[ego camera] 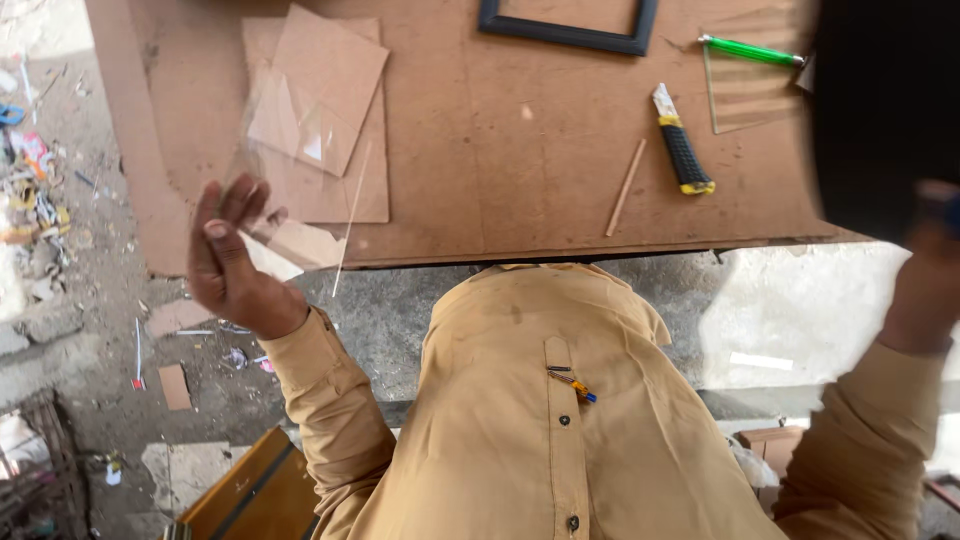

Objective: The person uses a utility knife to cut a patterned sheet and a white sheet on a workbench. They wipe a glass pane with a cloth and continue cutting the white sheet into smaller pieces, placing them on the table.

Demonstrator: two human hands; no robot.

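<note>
Left hand [232,262] pinches a clear glass pane [290,150] at nine o'clock; right hand [925,270], blurred, grip unclear. Setting the pane on the board [500,150] needs steady support.

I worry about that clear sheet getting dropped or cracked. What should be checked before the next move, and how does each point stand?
1. Left hand grips the clear sheet: ok, fingers pinch its lower edge.
2. Right hand supports the sheet: cannot tell, a dark blur covers it.
3. Sheet clear of the board: ok, it looks raised above the cardboard pieces.
4. Utility knife out of the way: ok, lying to the right.
5. Black frame kept apart: ok, at the far edge.
</note>
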